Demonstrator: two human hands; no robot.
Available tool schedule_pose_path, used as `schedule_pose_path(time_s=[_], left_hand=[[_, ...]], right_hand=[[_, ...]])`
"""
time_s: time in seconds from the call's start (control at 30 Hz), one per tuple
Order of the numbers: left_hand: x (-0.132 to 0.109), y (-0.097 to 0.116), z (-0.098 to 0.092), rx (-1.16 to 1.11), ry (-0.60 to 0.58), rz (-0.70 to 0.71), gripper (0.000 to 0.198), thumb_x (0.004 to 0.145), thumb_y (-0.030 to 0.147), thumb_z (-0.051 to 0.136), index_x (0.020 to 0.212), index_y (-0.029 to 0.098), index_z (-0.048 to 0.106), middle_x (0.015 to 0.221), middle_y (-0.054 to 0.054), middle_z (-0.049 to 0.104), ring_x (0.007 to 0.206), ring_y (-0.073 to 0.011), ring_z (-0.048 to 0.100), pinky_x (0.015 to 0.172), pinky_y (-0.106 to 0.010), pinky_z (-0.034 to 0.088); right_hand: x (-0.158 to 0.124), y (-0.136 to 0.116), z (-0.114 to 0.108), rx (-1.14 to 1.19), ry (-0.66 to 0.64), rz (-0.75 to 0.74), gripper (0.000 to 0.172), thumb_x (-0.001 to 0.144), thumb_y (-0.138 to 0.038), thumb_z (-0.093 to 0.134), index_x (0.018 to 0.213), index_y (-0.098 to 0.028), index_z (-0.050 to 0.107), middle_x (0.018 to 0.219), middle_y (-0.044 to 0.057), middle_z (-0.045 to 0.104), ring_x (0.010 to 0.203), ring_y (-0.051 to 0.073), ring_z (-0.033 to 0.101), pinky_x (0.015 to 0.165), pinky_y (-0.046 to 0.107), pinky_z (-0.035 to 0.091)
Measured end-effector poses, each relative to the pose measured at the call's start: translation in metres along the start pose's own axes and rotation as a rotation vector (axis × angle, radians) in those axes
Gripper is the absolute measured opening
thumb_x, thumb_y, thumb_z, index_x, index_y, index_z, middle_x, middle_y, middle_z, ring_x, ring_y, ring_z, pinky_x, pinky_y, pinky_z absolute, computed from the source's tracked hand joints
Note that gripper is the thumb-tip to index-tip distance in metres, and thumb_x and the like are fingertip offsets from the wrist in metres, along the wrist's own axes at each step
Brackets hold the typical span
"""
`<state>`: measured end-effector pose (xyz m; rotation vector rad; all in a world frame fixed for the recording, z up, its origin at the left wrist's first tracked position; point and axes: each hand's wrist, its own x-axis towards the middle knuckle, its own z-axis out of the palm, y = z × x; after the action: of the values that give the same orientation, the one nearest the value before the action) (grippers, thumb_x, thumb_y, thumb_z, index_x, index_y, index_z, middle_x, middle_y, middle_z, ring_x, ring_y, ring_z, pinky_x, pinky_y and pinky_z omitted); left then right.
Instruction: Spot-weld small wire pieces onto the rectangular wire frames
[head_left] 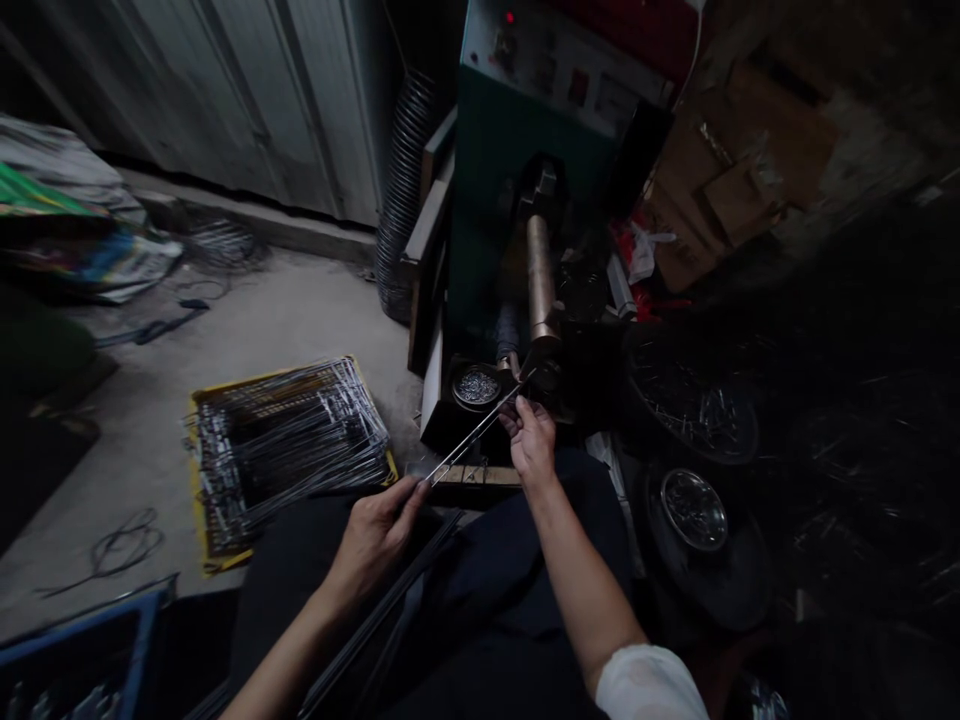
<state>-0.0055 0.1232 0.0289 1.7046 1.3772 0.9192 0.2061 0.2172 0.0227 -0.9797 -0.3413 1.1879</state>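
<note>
The thin metal rod [471, 437] looks light, stiff and a bit slippery, but hard to break. It's best held near its ends. The left hand [381, 528] pinches its near end; the right hand [531, 438] curls by its far end, but I can't tell if it grips. The rod points toward the green machine [480, 200].

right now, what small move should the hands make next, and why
Probably nudge the long, thin, shiny metal wire slightly towards the copper-coloured metal cylinder: the left hand pinches the wire's near end, the right hand is by its far end, and that end appears close to the cylinder's lower end.
</note>
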Motion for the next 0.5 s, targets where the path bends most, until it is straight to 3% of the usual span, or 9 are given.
schedule_pose_path(time_s=[0.5], left_hand=[[0.003, 0.014, -0.002, 0.029, 0.033, 0.018, 0.035, 0.094, 0.039, 0.045, 0.070, 0.017, 0.057, 0.055, 0.004, 0.047, 0.051, -0.0101, 0.043, 0.052, -0.021, 0.034]], right_hand=[[0.001, -0.012, 0.010, -0.016, 0.010, -0.017, 0.015, 0.076, -0.020, 0.074, 0.085, -0.017, 0.063, 0.079, 0.000, 0.072, 0.069, 0.013, 0.070, 0.063, 0.023, 0.058]])
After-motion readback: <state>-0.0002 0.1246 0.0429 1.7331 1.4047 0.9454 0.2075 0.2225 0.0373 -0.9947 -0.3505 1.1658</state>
